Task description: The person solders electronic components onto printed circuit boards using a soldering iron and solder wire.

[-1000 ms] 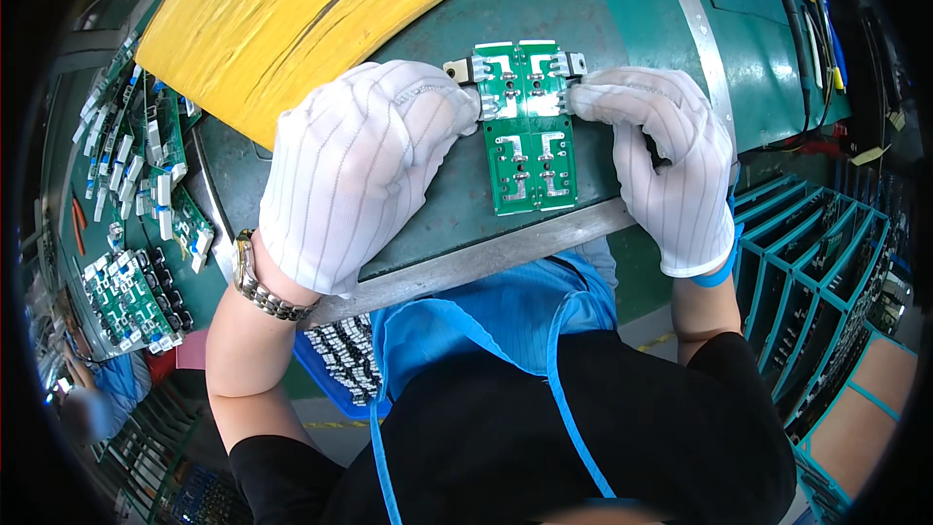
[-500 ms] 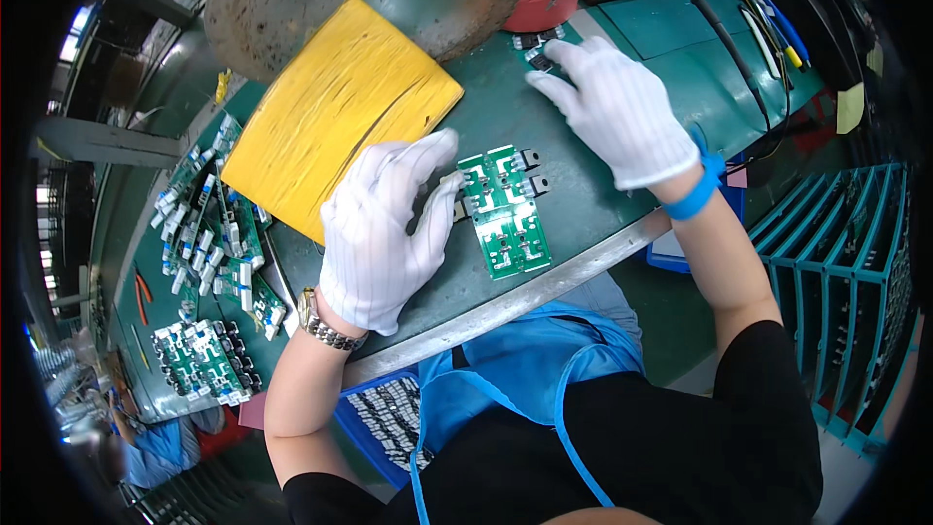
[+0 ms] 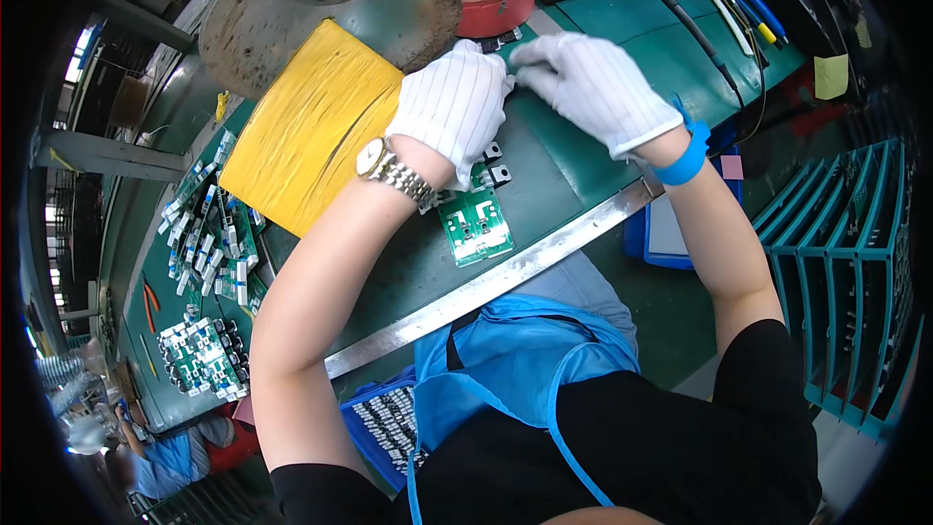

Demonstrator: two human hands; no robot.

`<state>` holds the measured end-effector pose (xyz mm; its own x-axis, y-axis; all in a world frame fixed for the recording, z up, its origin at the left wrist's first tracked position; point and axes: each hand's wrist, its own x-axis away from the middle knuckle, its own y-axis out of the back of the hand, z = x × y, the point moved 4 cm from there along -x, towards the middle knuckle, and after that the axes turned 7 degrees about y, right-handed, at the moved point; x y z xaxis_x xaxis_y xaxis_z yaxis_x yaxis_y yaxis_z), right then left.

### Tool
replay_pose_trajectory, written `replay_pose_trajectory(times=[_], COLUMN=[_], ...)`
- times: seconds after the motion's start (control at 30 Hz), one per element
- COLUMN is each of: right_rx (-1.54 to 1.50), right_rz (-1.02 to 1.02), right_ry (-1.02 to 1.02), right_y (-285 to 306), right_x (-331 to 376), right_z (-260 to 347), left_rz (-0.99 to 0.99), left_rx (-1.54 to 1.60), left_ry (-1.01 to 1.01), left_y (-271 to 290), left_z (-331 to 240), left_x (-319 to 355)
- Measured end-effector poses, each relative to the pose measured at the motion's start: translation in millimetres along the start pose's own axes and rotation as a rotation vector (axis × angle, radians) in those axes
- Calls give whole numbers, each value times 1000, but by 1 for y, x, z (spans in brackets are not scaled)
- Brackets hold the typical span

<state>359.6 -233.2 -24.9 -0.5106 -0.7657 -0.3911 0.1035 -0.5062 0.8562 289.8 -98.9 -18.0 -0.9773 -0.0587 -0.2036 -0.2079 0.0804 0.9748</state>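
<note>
Both my hands wear white ribbed gloves and meet near the far side of the green bench. My left hand point(image 3: 452, 105) reaches over the upper part of a green circuit board point(image 3: 476, 230), its fingers bent and their tips mostly hidden. Close to its fingertips, my right hand point(image 3: 595, 89) has its fingers drawn together, somewhat blurred; whatever they hold cannot be made out. Small black components point(image 3: 500, 40) lie just beyond the left hand. Two black parts with metal tabs point(image 3: 499, 174) stick out from the board's right edge.
A yellow block point(image 3: 313, 126) lies left of my hands, before a large round metal dish point(image 3: 228, 24). A red tub point(image 3: 498, 5) stands behind. Circuit boards are heaped point(image 3: 209, 243) and stacked point(image 3: 204, 358) at left. A cabled tool point(image 3: 685, 24) lies right; a teal rack point(image 3: 836, 262) stands beyond.
My left hand has moved up and right from beside the circuit board to above its upper part. My right hand has shifted slightly left, away from the black components, toward the left.
</note>
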Motion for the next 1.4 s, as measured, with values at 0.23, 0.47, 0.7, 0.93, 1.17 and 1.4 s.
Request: replay_pose_trajectory(times=[0.23,0.47,0.7,0.93,1.17,1.4], right_rx=[352,301,201,291,262,673], right_rz=[-70,-33,-15,-139,-224,-64], right_ry=[-140,-153,-267,-147,141,331], right_y=[-17,-22,-23,-17,-7,26], right_x=[-30,-43,-44,-36,-27,-2], right_z=[-17,-32,-41,-48,-27,30], left_rz=[28,83,29,-79,96,148], left_rx=[140,165,125,414,1179,1044], left_ry=[-12,-116,-82,-105,489,460], left_y=[9,4,2,62,48,48], left_z=[-15,-6,-11,1,58,66], left_x=[11,11,4,61,122,136])
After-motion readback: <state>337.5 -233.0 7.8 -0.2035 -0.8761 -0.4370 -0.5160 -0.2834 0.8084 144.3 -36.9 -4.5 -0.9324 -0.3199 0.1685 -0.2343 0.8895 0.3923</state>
